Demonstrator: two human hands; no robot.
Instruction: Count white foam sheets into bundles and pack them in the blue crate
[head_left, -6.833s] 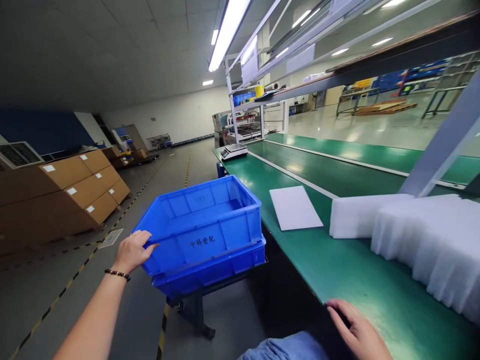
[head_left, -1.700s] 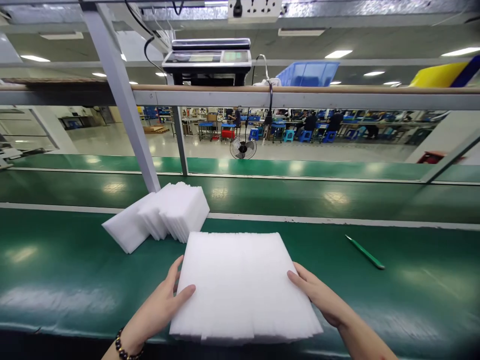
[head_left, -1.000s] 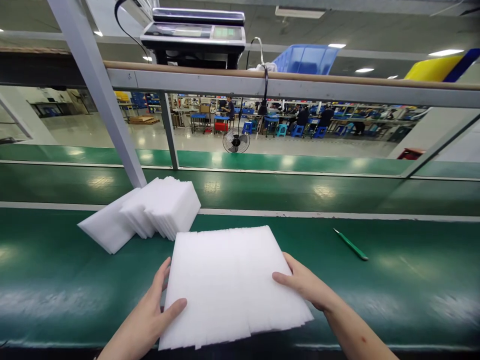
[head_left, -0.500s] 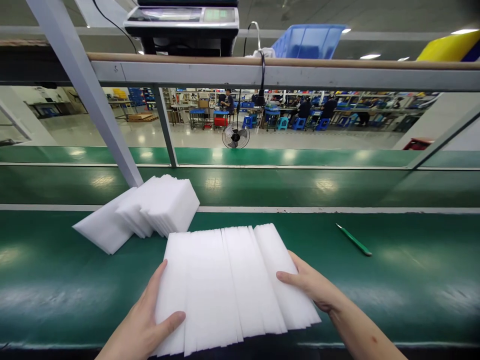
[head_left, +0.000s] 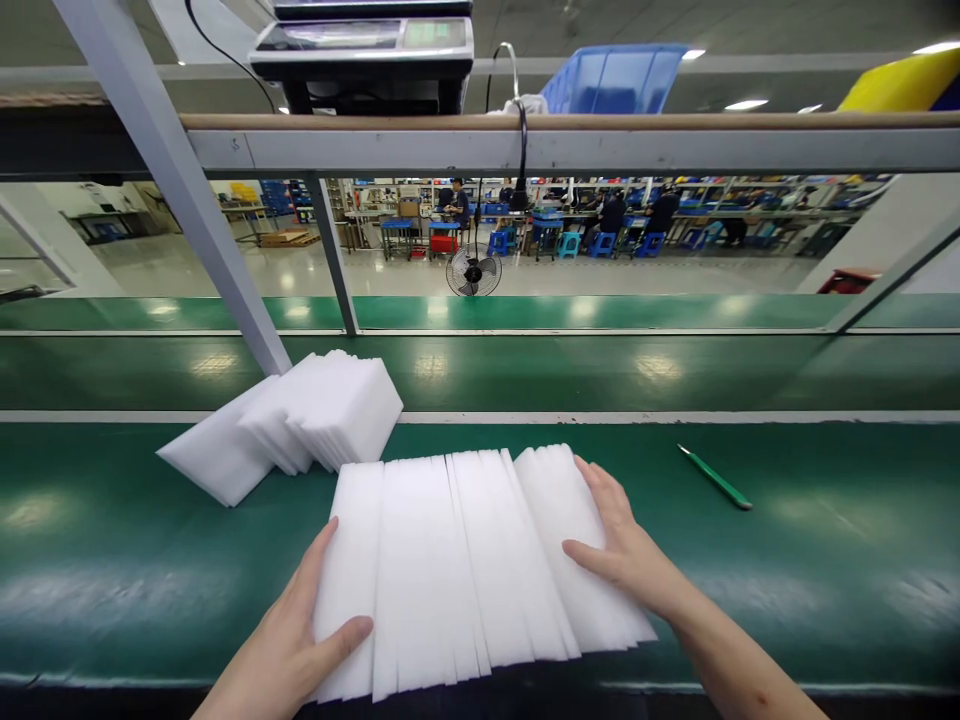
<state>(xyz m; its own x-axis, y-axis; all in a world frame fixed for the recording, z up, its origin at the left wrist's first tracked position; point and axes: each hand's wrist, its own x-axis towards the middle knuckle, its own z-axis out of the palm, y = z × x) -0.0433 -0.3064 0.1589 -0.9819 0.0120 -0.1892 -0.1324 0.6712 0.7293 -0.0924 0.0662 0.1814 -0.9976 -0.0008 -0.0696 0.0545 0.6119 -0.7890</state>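
A fanned stack of white foam sheets (head_left: 450,570) lies between my two hands at the near edge of the bench. My left hand (head_left: 296,625) grips its left side, thumb on top and the other fingers along the edge and underneath. On the right side, my right hand (head_left: 626,545) holds the stack with its thumb on the top sheet and its fingers along the far right edge. Further back on the left, a second bunch of white foam sheets (head_left: 330,405) leans in a slanted row. A green pen-like tool with a pointed metal tip (head_left: 716,477) rests to the right.
The green bench top (head_left: 825,560) runs across the view. A slanted metal post (head_left: 202,220) stands behind the second bunch. Overhead, a shelf beam (head_left: 675,150) carries a weighing scale (head_left: 360,45) and a blue bin (head_left: 619,80). A small fan (head_left: 473,272) hangs behind.
My right hand's fingers have slid up and over the far right edge of the foam stack, and the rightmost sheets have spread slightly to the right. My left hand stays nearly still.
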